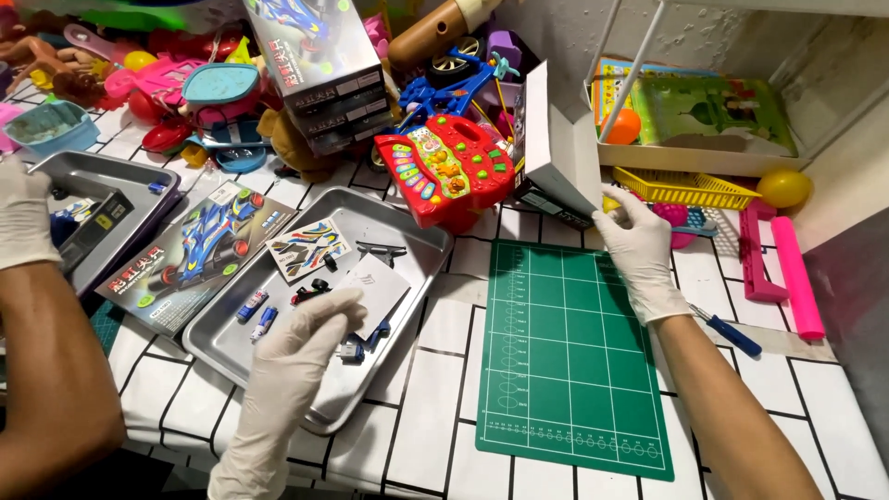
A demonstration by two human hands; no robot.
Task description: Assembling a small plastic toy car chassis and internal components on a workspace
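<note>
Cardboard box (pixel 554 148), white and grey with stiff flat sides, stands tilted beyond the green cutting mat (pixel 569 356); the right hand (pixel 639 250), in a thin white glove, grips its lower corner with fingers closed on the edge. The mat is smooth and printed with a pale grid. The left hand (pixel 301 338), gloved alike, lies over the shiny steel tray (pixel 412 243), its fingers curled loosely down onto a small white card (pixel 381 282); whether they pinch it I cannot tell. Under and beside those fingers the tray holds small blue and black plastic parts, a dark axle-like piece and a glossy sticker sheet (pixel 306 248). Left of the tray rests a flat printed box lid showing a toy racing car (pixel 199 255), then a second grey tray (pixel 111 181) holding a dark box. Between the hands sits a red plastic toy keyboard (pixel 444 171). Another person's gloved hand (pixel 23 218) shows at far left. A blue-handled tool (pixel 732 333) lies by the right wrist on the white tiled bench (pixel 435 407).
</note>
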